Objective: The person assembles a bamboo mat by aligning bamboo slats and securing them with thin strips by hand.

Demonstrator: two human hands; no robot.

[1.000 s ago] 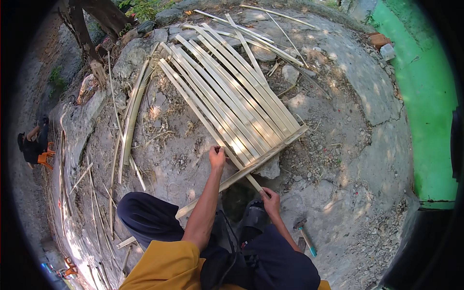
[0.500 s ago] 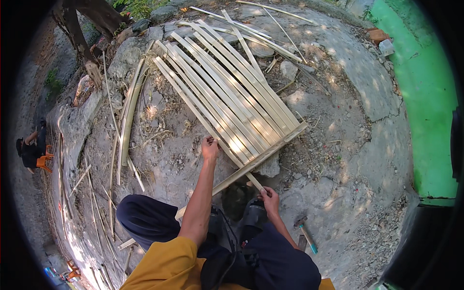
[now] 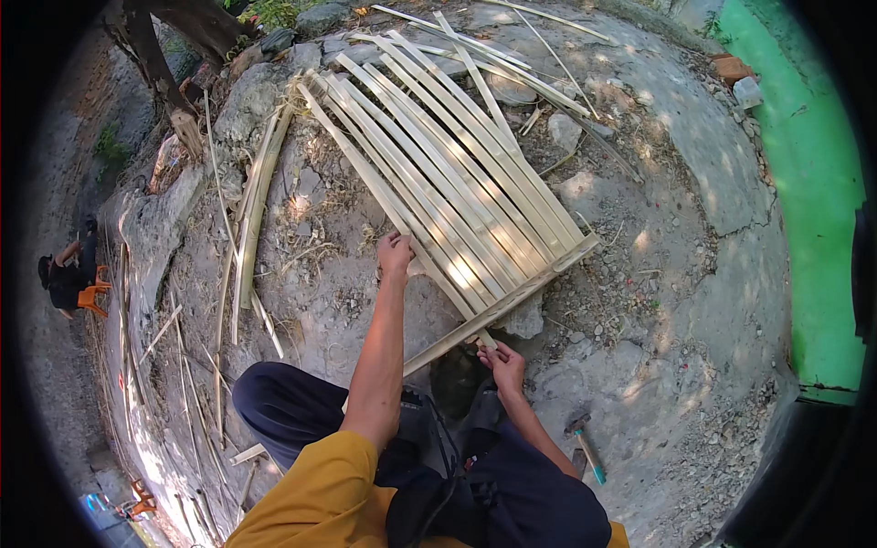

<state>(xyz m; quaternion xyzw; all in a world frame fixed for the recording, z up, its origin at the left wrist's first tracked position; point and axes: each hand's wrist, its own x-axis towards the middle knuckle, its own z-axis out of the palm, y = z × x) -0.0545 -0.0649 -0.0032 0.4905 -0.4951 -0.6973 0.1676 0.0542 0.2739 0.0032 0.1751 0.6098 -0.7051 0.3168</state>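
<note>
Outdoor ground point(image 3: 630, 374), grey, cracked and gravelly, with a green surface point(image 3: 804, 201) along the right and a tree trunk point(image 3: 151, 55) at upper left. Item: one slat panel point(image 3: 457, 187), pale split lengths side by side, lying on the ground ahead of the person. Completion, by judgement: part-made; a row of slats meets one crossbar point(image 3: 539, 280) at the near end, while the outermost left slat point(image 3: 365, 177) appears unsettled, its near end projecting beyond the bar. Outstanding: the crossbar's lower-left stretch, bare of slats; the far ends, uneven. Orientation: slats' long axis diagonal, near ends toward the person at lower right, far ends pointing upper left, toward the trunk; crossbar set across them, lower left to upper right. Right hand point(image 3: 502, 363): fingers pinching the projecting slat end. Left hand point(image 3: 396, 253): fingers curled at the same slat's edge farther up; whether gripping or merely resting, cannot be told. Sundries: loose strips point(image 3: 256, 210) in a bundle at left; further strips point(image 3: 512, 78) beyond the panel; one hammer point(image 3: 586, 446), blue-ended handle, on the ground near the right forearm.
</note>
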